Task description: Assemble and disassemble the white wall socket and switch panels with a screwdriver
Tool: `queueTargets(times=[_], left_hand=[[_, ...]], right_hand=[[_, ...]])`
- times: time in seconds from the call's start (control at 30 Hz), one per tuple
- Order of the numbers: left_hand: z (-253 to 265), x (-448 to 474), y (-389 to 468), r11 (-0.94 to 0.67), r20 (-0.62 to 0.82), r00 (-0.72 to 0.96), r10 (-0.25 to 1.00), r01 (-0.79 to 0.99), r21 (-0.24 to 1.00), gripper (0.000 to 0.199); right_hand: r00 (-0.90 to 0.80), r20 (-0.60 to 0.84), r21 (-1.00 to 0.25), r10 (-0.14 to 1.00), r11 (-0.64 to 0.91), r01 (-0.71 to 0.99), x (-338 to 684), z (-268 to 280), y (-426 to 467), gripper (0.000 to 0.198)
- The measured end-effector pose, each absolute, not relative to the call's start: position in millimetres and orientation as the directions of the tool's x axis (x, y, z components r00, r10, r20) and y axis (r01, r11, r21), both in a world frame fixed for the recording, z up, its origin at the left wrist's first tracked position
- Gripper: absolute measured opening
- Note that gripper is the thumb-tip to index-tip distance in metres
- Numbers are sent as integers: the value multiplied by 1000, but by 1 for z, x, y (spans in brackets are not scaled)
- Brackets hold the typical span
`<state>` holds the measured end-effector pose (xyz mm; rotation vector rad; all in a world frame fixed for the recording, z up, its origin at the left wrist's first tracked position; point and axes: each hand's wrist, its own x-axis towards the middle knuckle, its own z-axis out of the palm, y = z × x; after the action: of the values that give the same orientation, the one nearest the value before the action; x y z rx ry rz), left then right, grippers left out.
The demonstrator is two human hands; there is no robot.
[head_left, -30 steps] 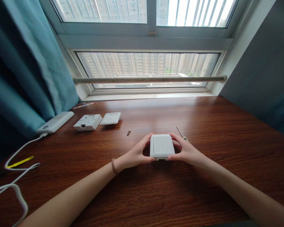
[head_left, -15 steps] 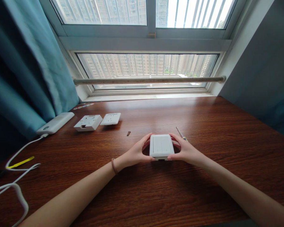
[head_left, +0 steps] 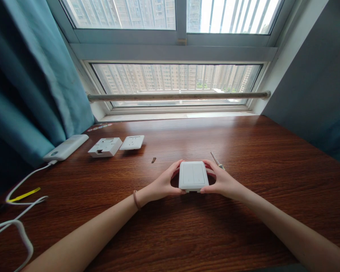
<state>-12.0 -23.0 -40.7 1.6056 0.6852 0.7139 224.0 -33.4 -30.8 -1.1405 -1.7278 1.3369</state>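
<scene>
A white wall switch (head_left: 193,175) with long rocker panels sits on its back box, held between both hands over the table. My left hand (head_left: 170,179) grips its left side, with the thumb at the near corner and the fingers at the far one. On the opposite side my right hand (head_left: 218,178) holds it the same way. A dark notch shows in the box's near wall. Just beyond my right hand lies a screwdriver (head_left: 217,160), its handle partly hidden by the hand. Two small screws (head_left: 153,160) lie on the table to the left of the switch.
Farther left stand a white back box (head_left: 105,147) and a white socket plate (head_left: 132,142). A white power bank (head_left: 67,147) with a cable (head_left: 27,175) lies by the curtain (head_left: 45,75). The wooden table (head_left: 170,234) reaches to the window, where a rail (head_left: 178,96) runs across.
</scene>
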Motion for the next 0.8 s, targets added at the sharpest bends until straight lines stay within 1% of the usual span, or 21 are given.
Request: queueTargets(times=[0.1,0.37,0.53,0.6,0.7,0.8], left_hand=[[-39,-12,-23,-148,80,641,763,53,988,93],[-45,-14,-21,-171,72,640,765,95,981,101],[-52,-16,-20,-180,91,611,787,87,980,110],[-54,-16,-21,-180,93,601,794,86,980,112],[-54,-14,-23,-197,113,590,799,79,977,110],[-53,-13,-27,-230,140,581,802,84,970,105]], right_hand=[[-414,-5,-965,910,105,241,224,-30,-34,86],[-411,-7,-953,912,119,278,223,-40,-36,103],[-413,80,-893,907,249,375,226,-55,-32,108],[-411,101,-881,906,273,386,227,-59,-31,109],[-397,110,-889,911,269,372,226,-62,-31,110],[-399,109,-920,911,244,306,224,-62,-32,112]])
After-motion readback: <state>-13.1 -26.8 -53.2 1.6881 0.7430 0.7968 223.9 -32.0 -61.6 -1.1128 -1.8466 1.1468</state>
